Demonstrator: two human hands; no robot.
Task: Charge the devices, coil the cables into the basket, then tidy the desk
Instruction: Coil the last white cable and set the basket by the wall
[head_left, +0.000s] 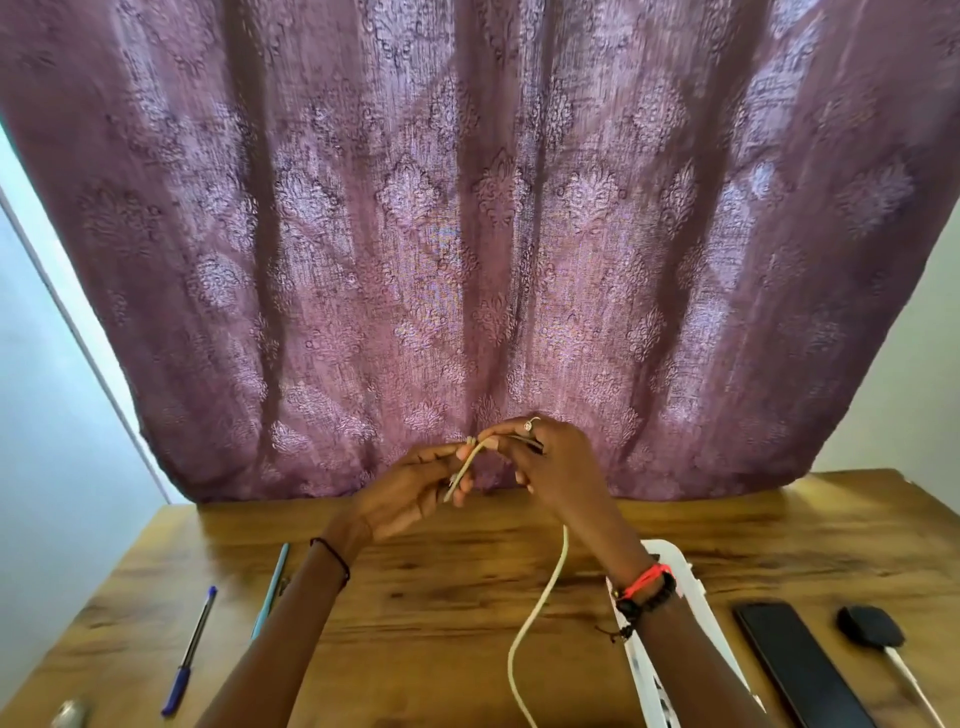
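Both hands are raised above the wooden desk (447, 587), in front of a purple curtain. My left hand (415, 493) and my right hand (556, 467) pinch a cream-white cable (540, 608) between them, bent into a small loop at the fingertips. The rest of the cable hangs down to the desk and runs off the bottom edge. A white basket (675, 571) lies under my right forearm, mostly hidden. A black phone (800, 670) lies flat at the right. Beside it sits a small black device (870, 626) with a white cable (909, 680) plugged into it.
A blue pen (189, 649) and a light-blue pen (270, 592) lie at the left of the desk. A grey rounded object (70, 714) shows at the bottom left corner. The patterned curtain (478, 234) hangs right behind the desk's far edge.
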